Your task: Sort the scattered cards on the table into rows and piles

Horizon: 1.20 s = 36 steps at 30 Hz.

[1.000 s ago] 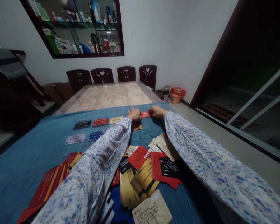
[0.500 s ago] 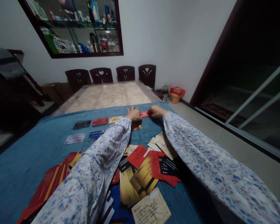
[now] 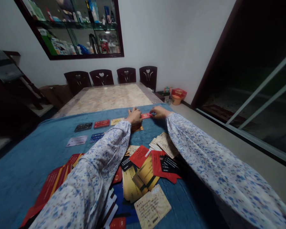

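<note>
Red card point(image 3: 146, 115), near right edge of bench point(image 3: 109, 96).
Right hand point(image 3: 159, 112): grip pinching card; left hand point(image 3: 134, 117): grip unclear from here. Hazard: left sleeve point(image 3: 92, 165), if dragged, could scatter piled cards point(image 3: 146, 173).

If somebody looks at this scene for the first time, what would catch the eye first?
Probably the two sleeves with blue flowers, which stretch from the bottom corners towards the far edge of the blue cloth. There, a small red card lies between the left hand and the right hand. Next, the gold cards stand out, spread in the nearer pile between the forearms.
</note>
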Each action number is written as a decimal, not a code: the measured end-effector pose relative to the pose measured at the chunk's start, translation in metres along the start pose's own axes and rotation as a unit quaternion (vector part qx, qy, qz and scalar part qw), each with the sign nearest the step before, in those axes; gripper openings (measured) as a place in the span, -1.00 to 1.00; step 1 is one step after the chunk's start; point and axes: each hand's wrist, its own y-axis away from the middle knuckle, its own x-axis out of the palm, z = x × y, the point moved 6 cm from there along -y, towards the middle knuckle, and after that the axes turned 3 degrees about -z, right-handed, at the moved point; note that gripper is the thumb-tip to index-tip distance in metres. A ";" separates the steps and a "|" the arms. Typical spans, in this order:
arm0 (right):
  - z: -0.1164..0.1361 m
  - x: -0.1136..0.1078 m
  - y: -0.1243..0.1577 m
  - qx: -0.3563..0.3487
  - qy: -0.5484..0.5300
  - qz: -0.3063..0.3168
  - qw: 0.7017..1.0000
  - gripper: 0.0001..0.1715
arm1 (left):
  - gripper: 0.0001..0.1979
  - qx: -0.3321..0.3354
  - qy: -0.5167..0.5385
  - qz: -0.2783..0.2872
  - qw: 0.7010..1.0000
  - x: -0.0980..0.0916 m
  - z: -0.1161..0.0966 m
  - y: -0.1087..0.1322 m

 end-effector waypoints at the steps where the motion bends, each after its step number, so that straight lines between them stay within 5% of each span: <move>1: 0.000 -0.002 0.003 -0.003 0.002 0.001 1.000 -0.52 | -0.67 0.006 0.003 -0.007 1.000 -0.001 -0.001 0.002; 16: 0.020 -0.032 0.069 0.018 -0.025 -0.027 0.999 -0.66 | -0.54 0.094 0.012 -0.049 0.994 -0.015 -0.039 0.049; 26: 0.035 -0.035 0.121 0.003 -0.020 -0.049 0.999 -0.71 | -0.46 0.169 0.046 -0.010 0.984 -0.014 -0.087 0.095; 36: 0.048 -0.033 0.168 0.021 -0.006 -0.049 0.999 -0.71 | -0.55 0.226 0.084 0.020 0.970 -0.007 -0.115 0.112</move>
